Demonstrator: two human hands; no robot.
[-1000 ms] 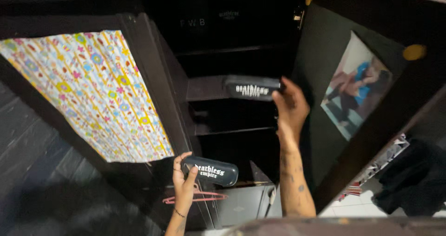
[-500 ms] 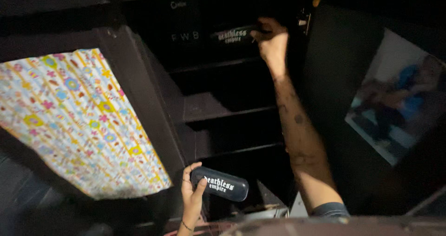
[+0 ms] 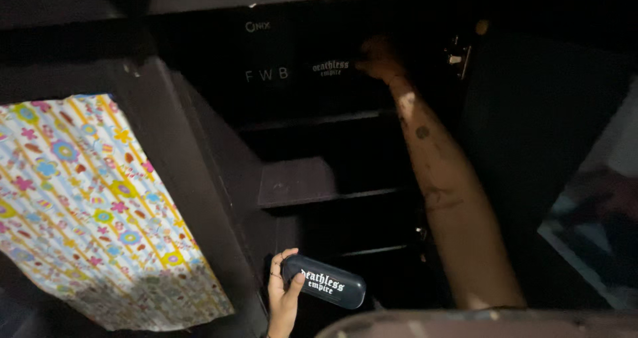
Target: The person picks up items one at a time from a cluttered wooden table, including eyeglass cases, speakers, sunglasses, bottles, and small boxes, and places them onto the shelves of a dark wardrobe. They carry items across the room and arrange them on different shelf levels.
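Fingers (image 3: 291, 286) of the left hand (image 3: 282, 301) wrap a dark oblong case (image 3: 325, 282) near the cupboard's foot; the right hand (image 3: 377, 57) reaches a second case (image 3: 331, 68) on the far top shelf (image 3: 312, 117), grip hidden in shadow.

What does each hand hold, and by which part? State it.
Left hand grips the dark oblong case by its left end. Right hand touches another dark case on the upper shelf; grip unclear.
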